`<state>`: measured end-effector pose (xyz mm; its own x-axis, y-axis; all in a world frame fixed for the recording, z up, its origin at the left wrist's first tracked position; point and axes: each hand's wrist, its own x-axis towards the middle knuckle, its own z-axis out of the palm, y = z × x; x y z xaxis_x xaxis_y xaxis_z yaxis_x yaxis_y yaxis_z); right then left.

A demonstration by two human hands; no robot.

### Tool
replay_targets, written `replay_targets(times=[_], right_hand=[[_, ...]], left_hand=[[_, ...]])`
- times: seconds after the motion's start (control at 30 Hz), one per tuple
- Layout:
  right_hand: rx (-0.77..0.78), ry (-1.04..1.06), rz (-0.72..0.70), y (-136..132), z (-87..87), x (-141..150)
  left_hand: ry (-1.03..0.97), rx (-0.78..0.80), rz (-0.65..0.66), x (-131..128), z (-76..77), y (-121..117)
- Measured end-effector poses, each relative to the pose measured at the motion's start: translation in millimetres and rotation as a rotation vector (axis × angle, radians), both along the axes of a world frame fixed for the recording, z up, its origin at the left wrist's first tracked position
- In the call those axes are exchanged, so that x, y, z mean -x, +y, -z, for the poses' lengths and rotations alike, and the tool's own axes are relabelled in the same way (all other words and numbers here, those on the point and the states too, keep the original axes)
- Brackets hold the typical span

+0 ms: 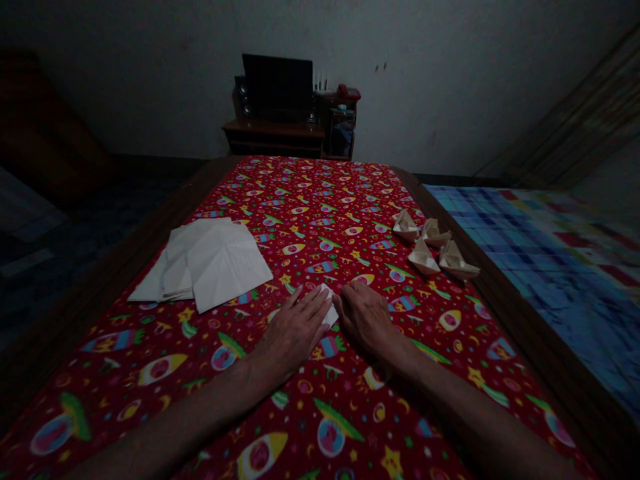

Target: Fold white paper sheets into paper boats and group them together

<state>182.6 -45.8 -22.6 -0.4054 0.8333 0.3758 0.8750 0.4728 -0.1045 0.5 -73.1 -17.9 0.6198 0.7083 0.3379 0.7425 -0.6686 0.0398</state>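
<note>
A small piece of folded white paper lies on the red patterned cloth, partly covered by both hands. My left hand rests over its left side with the fingers stretched out flat. At the paper's right edge, my right hand is closed, its curled fingers and thumb on the paper; the fingertips are partly hidden. Several creased white paper sheets lie overlapping beyond my left hand. Off to the right sit several folded paper boats, grouped close together near the cloth's edge.
The red cloth covers a surface with a dark wooden border. Past its far end stand a monitor and speakers on a wooden stand. On the right is blue checked bedding. The room is dim.
</note>
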Motion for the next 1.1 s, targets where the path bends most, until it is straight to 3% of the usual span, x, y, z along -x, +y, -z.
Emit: replay_targets(times=[0.17,0.43,0.63,0.7,0.8,0.87,1.1], right_hand=[[-0.024,0.0,-0.013,-1,1.2,0],[-0.104,-0.018,-0.033,3,7.5,-4],[-0.067,-0.02,0.009,0,-2.5,-2],[-0.046,-0.026,-0.067,-3,-5.9,-2],[-0.024,-0.021,-0.335,-9,-5.9,-7],[0.024,-0.031,-0.428,-13,-4.6,-14],[0.124,-0.12,-0.423,-28,-7.0,-36]], left_hand=[[0.086,0.083,-0.033,-2,-3.2,-15],[0.111,0.105,-0.089,-4,-10.0,-17],[0.087,0.097,-0.085,-4,-6.9,-18],[0.079,0.088,-0.079,-4,-6.9,-18],[0.076,0.088,-0.07,-2,-8.1,-18],[0.084,0.092,-0.058,1,-9.1,-19],[0.111,0.058,-0.02,23,-10.8,-26]])
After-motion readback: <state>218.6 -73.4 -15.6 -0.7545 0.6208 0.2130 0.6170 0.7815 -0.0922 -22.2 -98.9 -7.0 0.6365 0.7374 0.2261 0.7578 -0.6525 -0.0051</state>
